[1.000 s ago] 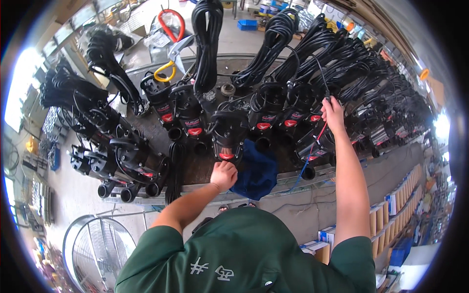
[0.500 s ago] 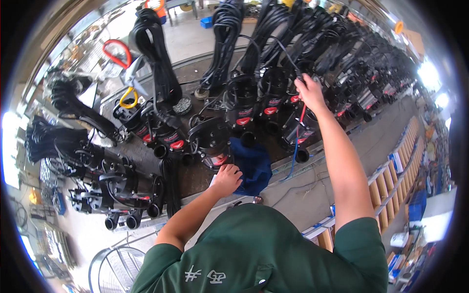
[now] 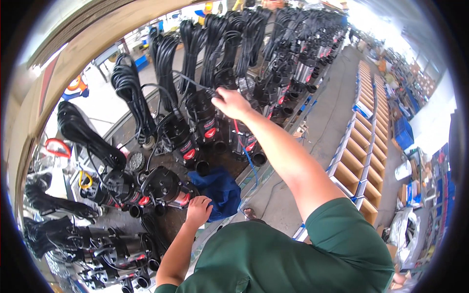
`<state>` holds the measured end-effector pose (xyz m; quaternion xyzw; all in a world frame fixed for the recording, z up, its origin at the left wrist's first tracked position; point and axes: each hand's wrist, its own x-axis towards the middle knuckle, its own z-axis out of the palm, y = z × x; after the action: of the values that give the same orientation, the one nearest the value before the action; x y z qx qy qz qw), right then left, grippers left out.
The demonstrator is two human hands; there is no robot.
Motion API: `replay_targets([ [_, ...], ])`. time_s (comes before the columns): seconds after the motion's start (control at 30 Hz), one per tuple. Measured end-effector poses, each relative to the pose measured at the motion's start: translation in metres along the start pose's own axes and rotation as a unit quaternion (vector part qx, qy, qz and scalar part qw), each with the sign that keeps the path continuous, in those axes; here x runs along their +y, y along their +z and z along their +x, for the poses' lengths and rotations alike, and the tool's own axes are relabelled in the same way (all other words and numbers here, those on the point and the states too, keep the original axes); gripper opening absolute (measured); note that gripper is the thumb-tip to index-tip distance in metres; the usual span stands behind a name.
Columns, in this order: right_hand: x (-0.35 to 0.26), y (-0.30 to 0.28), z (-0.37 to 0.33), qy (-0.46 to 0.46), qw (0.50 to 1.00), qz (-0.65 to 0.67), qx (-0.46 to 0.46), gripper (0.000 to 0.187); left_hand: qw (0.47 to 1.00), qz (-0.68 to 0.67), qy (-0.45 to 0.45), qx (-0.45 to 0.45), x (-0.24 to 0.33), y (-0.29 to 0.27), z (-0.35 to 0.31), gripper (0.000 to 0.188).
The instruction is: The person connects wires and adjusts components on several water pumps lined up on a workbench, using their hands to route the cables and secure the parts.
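Note:
My right hand is closed around the end of a black cable, above the standing pumps. A thin red and blue lead hangs below that hand. My left hand is at the label end of a tilted black pump, its fingers bent together; what they grip is hidden. Right beside it a dark blue cloth lies bunched up. Between my hands stand a black pump with a red label and another pump, both with coiled cables behind.
A long row of pumps with black cable coils runs away to the far right. More pumps lie at the left, near scissors with a yellow handle and a dish of small metal parts. A wooden slotted rack stands across the aisle.
The view has swung to the right, so the pumps sit further left and lower in the picture. Both hands keep about their same places among the pumps, the right still gripping the cable.

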<state>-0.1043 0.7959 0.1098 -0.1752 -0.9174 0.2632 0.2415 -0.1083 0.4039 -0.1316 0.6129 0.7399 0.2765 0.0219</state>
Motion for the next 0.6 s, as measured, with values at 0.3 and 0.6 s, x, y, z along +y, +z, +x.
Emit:
replay_targets([
  [0.3, -0.009, -0.001, -0.002, 0.018, 1.000, -0.011, -0.013, 0.053, 0.998, -0.002, -0.054, -0.024, -0.010, 0.021, 0.045, 0.022],
  [0.6, 0.000, -0.005, -0.003, 0.014, 1.000, -0.006, -0.024, 0.050, 1.000, -0.012, -0.020, -0.021, -0.005, 0.001, 0.003, 0.022],
])
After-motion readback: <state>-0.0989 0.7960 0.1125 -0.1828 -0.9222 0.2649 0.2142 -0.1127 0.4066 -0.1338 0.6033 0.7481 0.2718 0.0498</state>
